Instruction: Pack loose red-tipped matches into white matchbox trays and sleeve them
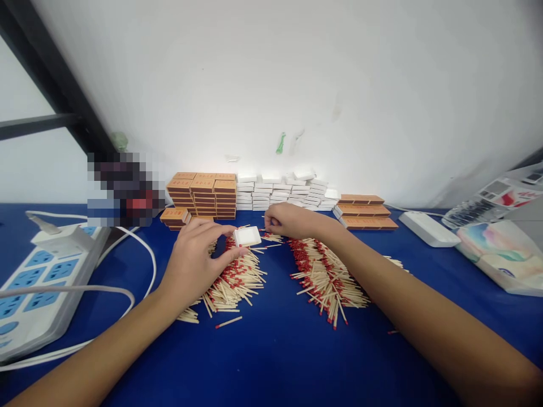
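Observation:
A small white matchbox tray (pixel 248 236) is pinched between the thumb and fingers of my left hand (pixel 195 249), its hollow side facing up. The tray is held above the left pile of red-tipped matches (pixel 237 280). Just right of it, my right hand (pixel 288 219) is curled with the fingertips together over a few loose matches (pixel 274 238). Whatever sits in those fingertips is too small and hidden to make out. Under my right forearm spreads a second pile of matches (pixel 326 271), partly covered by the arm.
Along the wall stand stacked orange matchboxes (pixel 203 195), white trays (pixel 280 192) and more orange matchboxes (pixel 365 213). A power strip (pixel 46 277) with white cables lies at left. A white device (pixel 428 229) and a tissue pack (pixel 504 254) lie at right on the blue tabletop (pixel 271 350).

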The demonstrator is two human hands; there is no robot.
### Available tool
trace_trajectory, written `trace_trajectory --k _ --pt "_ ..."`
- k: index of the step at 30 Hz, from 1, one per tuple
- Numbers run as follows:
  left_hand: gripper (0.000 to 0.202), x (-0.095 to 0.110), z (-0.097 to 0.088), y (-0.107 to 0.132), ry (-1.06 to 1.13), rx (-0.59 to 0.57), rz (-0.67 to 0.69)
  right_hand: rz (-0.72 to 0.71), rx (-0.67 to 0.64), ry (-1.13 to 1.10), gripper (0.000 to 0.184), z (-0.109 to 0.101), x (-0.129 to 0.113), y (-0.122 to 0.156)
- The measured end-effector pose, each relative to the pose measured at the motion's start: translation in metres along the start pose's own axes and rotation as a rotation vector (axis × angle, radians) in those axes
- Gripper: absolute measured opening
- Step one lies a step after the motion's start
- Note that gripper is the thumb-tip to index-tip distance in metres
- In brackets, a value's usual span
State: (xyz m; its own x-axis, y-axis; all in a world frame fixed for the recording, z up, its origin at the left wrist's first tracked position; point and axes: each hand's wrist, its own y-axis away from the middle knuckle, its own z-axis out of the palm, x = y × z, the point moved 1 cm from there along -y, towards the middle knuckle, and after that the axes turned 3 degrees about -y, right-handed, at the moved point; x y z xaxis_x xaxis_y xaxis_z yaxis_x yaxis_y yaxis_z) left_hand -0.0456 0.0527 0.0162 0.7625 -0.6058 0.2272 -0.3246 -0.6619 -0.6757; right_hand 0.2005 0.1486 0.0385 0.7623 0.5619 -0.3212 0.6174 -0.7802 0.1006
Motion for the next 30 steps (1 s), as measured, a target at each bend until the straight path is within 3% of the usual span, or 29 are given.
trace_trajectory --k 10,18,30 --pt "0.034 -0.001 0.001 0.0 -0.01 -0.006 0.006 0.035 0.005 -0.027 0.006 0.008 -0.002 -0.002" --pt "0.035 -0.002 0.002 0.0 -0.008 -0.028 -0.024 0.047 0.121 0.022 0.007 -0.007 -0.009 0.005" --pt "0.035 -0.002 0.002 0.0 -0.009 -0.03 -0.012 0.008 0.09 0.021 0.008 0.007 0.002 -0.003"
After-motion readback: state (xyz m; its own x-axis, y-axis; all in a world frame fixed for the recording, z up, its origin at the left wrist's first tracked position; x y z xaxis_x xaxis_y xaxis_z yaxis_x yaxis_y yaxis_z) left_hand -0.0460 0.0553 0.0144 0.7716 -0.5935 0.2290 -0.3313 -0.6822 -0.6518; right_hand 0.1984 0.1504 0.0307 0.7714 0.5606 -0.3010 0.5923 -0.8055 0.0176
